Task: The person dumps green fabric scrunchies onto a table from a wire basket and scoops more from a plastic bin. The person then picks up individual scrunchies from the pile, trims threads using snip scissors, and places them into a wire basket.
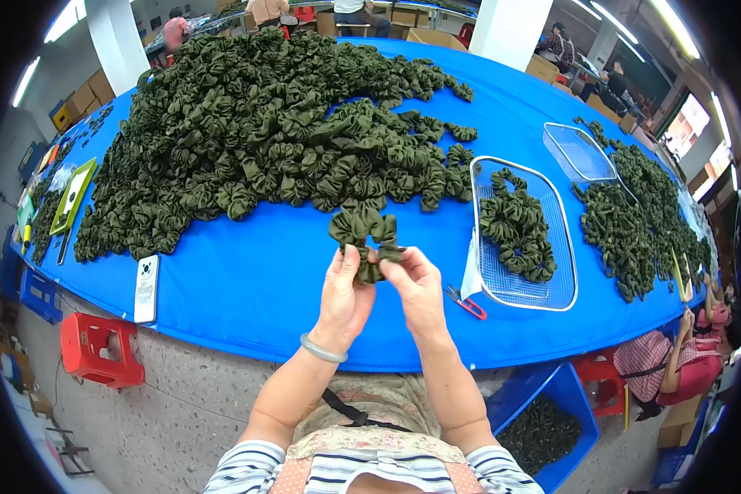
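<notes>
A dark green scrunchie (359, 230) is held up over the near part of the table between my two hands. My left hand (343, 294) pinches its lower left side, thumb in front. On the right side, my right hand (414, 284) grips the same scrunchie with thumb and fingers. Just beyond it spreads a large heap of dark green scrunchies (255, 140). To the right of my right hand stands a wire basket (570, 280) with several scrunchies inside. Red-handled thread snips (469, 305) lie beside that basket.
A blue-covered table (305, 309) fills the view. A white device (146, 288) lies at its left front edge, near a green tray (72, 198). Farther right are a second wire basket (580, 152) and another scrunchie pile (634, 218). A blue bin (580, 395), a red stool (101, 350) and co-workers surround it.
</notes>
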### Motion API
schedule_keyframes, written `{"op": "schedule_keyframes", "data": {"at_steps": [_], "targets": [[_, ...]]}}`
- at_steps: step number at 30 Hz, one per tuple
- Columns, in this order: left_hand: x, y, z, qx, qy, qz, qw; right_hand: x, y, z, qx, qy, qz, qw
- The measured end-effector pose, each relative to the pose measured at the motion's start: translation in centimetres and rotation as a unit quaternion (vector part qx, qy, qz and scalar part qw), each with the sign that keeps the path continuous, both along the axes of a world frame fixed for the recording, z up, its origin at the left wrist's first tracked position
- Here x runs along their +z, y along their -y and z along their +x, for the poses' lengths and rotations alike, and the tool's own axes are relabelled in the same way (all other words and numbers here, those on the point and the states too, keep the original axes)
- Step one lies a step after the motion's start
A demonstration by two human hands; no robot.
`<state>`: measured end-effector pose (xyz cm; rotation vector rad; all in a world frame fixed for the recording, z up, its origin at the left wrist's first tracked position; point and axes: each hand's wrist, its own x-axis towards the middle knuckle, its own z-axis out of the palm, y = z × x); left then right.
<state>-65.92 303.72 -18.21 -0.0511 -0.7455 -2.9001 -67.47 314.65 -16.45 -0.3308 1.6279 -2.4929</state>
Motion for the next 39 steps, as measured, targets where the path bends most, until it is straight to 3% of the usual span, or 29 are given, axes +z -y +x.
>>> {"op": "schedule_keyframes", "data": {"at_steps": [3,5,6,10,11,14,16,20,21,22,23,24,25,26,27,28,30,32,34,35,36,37,38,39], "targets": [[-0.8,0.4,0.7,-0.097,0.007,0.073,0.993,-0.1,-1.0,-0.1,-0.017,0.036,-0.192,0.981],[-2.3,1.8,0.9,-0.136,-0.042,0.059,0.988,0.0,-3.0,-0.1,0.032,0.091,-0.368,0.925],[-1.9,2.2,1.2,-0.156,-0.064,0.052,0.984,0.2,-4.0,-0.3,0.034,0.121,-0.387,0.913],[-1.1,2.8,1.7,-0.193,-0.016,-0.145,0.970,0.7,-4.4,0.3,0.104,0.139,-0.187,0.967],[-0.1,2.5,1.8,-0.159,0.013,-0.184,0.970,0.9,-4.2,0.5,0.119,0.143,-0.122,0.975],[0.7,2.8,2.2,-0.093,0.096,-0.311,0.941,0.5,-4.1,1.2,0.142,0.042,0.170,0.974],[-1.4,6.2,1.3,-0.037,0.094,-0.271,0.957,0.2,-5.5,1.1,0.069,0.055,0.155,0.984],[-2.6,5.9,1.6,-0.132,0.102,-0.223,0.960,-1.2,-5.4,1.4,0.092,0.061,0.123,0.986],[-1.9,3.4,1.5,-0.089,0.145,-0.231,0.958,-1.6,-5.2,1.3,0.103,0.026,0.147,0.983],[-2.9,3.1,0.6,-0.123,0.069,-0.217,0.966,-1.2,-5.7,0.9,0.008,-0.034,0.184,0.982],[-2.8,3.4,-0.6,-0.075,0.029,-0.307,0.948,0.1,-6.6,0.7,-0.086,-0.091,0.218,0.968],[-2.4,3.9,-2.4,-0.028,-0.010,-0.393,0.919,1.9,-8.3,0.2,-0.157,-0.034,0.172,0.972],[-2.5,4.8,-4.3,0.060,-0.005,-0.514,0.856,1.3,-11.3,-1.3,-0.261,-0.103,0.250,0.927],[-2.7,5.8,-6.5,0.148,0.000,-0.619,0.771,2.3,-13.5,-1.7,-0.326,-0.233,0.374,0.837],[-2.7,6.5,-8.6,0.227,-0.012,-0.672,0.705,3.2,-14.5,-1.3,-0.383,-0.224,0.449,0.776],[-2.7,7.2,-10.6,0.304,-0.021,-0.715,0.629,3.1,-15.0,-1.1,-0.426,-0.210,0.454,0.754],[-3.0,7.9,-13.8,0.401,-0.022,-0.774,0.491,2.5,-14.9,-0.2,-0.411,-0.175,0.401,0.800],[-3.8,8.9,-15.6,0.364,0.048,-0.808,0.460,1.6,-13.6,0.8,-0.356,-0.163,0.402,0.828],[-5.3,9.6,-16.7,0.349,0.067,-0.767,0.535,0.4,-12.0,1.3,-0.331,-0.204,0.372,0.843],[-4.9,9.5,-16.5,0.313,0.098,-0.682,0.653,0.1,-11.2,1.5,-0.302,-0.178,0.340,0.872],[-3.3,8.3,-14.5,0.214,0.063,-0.455,0.862,-0.3,-10.6,1.6,-0.275,-0.149,0.308,0.899],[-2.9,8.1,-12.7,0.108,0.073,-0.306,0.943,-0.8,-10.3,1.4,-0.234,-0.125,0.306,0.914],[-2.9,7.9,-10.8,-0.001,0.085,-0.143,0.986,-0.8,-9.4,1.4,-0.181,-0.044,0.240,0.953],[-2.2,7.0,-8.4,-0.033,0.067,-0.097,0.992,-0.9,-8.5,1.2,-0.151,-0.041,0.218,0.963]]}}
